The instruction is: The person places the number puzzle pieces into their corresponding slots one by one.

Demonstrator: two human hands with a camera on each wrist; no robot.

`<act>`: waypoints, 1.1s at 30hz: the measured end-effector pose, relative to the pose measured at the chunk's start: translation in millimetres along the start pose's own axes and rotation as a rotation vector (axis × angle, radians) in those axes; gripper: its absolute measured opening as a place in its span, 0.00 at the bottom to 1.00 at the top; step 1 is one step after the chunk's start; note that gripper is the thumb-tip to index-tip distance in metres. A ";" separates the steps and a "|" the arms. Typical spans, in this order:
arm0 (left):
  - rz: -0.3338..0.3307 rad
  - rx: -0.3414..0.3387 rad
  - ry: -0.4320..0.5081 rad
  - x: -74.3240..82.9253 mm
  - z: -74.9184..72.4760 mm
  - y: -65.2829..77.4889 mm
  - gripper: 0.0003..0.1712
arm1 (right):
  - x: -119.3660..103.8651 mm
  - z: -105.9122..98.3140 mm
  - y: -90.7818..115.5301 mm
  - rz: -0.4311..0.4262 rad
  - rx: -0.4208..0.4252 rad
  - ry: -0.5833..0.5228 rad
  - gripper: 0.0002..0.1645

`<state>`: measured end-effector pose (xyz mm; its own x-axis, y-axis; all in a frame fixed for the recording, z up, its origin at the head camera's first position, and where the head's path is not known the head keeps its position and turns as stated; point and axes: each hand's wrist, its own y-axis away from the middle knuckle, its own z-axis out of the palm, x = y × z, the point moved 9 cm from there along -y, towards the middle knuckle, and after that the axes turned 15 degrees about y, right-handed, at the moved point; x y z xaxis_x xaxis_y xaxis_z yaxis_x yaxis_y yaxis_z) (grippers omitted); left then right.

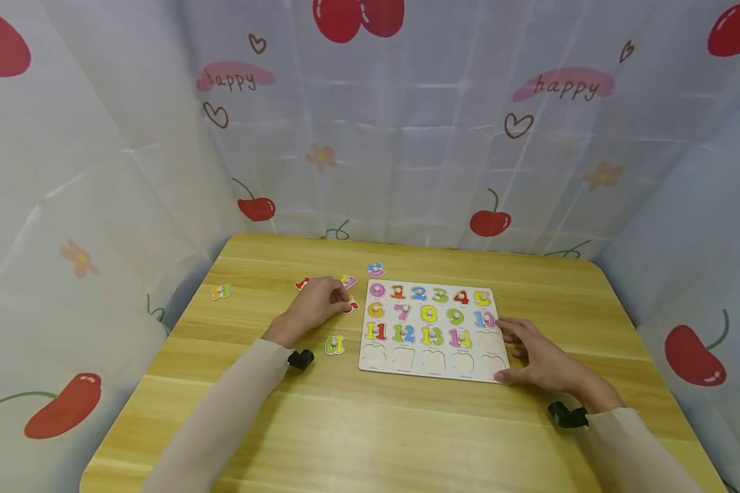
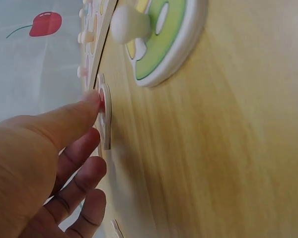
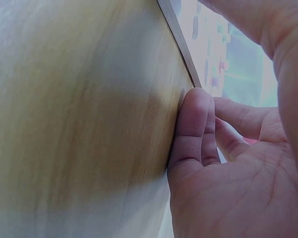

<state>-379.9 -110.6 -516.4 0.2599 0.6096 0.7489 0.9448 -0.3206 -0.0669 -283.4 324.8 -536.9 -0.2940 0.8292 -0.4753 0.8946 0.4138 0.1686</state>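
Observation:
My left hand (image 1: 314, 305) pinches the small knob of a red number piece (image 2: 105, 111) between thumb and forefinger, just left of the number puzzle board (image 1: 401, 283); the other fingers curl loosely in the left wrist view. Whether that piece is lifted I cannot tell. My right hand (image 1: 539, 356) rests against the board's right side, its thumb at the near right corner and its fingers along the edge. Coloured number pieces with knobs sit in the board's upper rows. Bare recesses show along the near row and at the right end of the row above.
Loose pieces lie about the left hand: a green and yellow one (image 1: 335, 345) nearer me, a blue and pink one (image 1: 375, 270) beyond the board, a purple and yellow one (image 1: 349, 281), a red one (image 1: 302, 283) and another (image 1: 220, 292) far left. Printed curtains (image 1: 370, 185) surround the wooden table (image 1: 370, 431).

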 end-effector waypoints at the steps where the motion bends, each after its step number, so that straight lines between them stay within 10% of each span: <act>1: -0.001 -0.003 0.004 -0.6 0.3 0.5 0.09 | 0.7 0.1 0.0 0.000 0.001 0.002 0.70; 17: 0.006 -0.039 0.005 -7.0 -0.3 3.8 0.04 | -0.2 -0.8 0.5 -0.003 0.000 -0.002 0.71; 33: 0.146 0.054 0.226 65.5 31.5 -5.1 0.06 | -1.1 -1.5 -0.4 -0.020 0.000 -0.014 0.70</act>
<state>-361.4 -46.2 -487.8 0.3485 0.3807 0.8565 0.9117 -0.3499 -0.2154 -283.9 324.2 -535.2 -0.3073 0.8151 -0.4911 0.8887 0.4304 0.1583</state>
